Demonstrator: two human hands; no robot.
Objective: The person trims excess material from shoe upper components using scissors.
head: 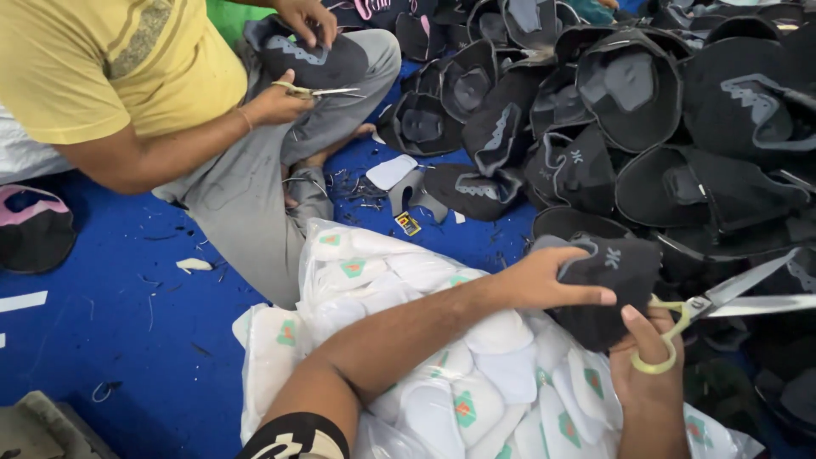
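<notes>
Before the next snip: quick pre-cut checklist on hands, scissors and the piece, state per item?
1. Left hand grips the dark fabric piece: ok.
2. Right hand is in the yellow-handled scissors, thumb through the loop: ok.
3. Blades open: ok.
4. Blades lined up on the piece: not ok, they point off to the side, away from it.
5. Left fingertips out of the blade path: ok.
6. Co-worker's hand with small snips well away from the blades: ok.
</notes>
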